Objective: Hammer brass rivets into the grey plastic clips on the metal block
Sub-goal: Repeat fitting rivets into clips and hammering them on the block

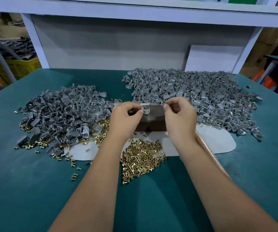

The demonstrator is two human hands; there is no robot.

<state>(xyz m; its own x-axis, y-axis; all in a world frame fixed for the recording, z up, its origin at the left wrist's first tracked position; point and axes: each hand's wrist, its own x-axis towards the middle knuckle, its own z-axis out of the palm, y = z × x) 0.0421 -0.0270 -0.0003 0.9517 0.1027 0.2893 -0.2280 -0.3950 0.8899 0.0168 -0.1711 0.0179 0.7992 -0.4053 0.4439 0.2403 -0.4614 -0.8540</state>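
**Fingers pinched over the block, clip in the left**

Fingers (139,111) of the left hand (124,117) curled tight, pinching a grey plastic clip (145,111) right at the top of the metal block (153,120). Fingertips of the right hand (179,114) drawn together too, thumb against forefinger, just beside that clip. Something tiny between them, likely a brass rivet, but too small to make out for certain. Neither hand spread at all; both nearly closed in a fine pinch.

Handling, as a judgement: clip light and stiff, smooth moulded plastic, easy to flick away, so best held by its flat wing with the holed end left free. Rivets small, hard and slick, prone to rolling; best taken by the shank, head up. Block heavy-looking and dark, unlikely to shift under a blow.

Supply all around the fingers: loose brass rivets (141,158) heaped just nearer than the wrists, one mound of grey clips (57,113) out beyond the left knuckles, a larger mound (193,92) beyond and outside the right fingertips. Wooden handle (206,148) lying under the right forearm, presumably the hammer, its head hidden. White pad (217,141) beneath the block on the green table (26,190).
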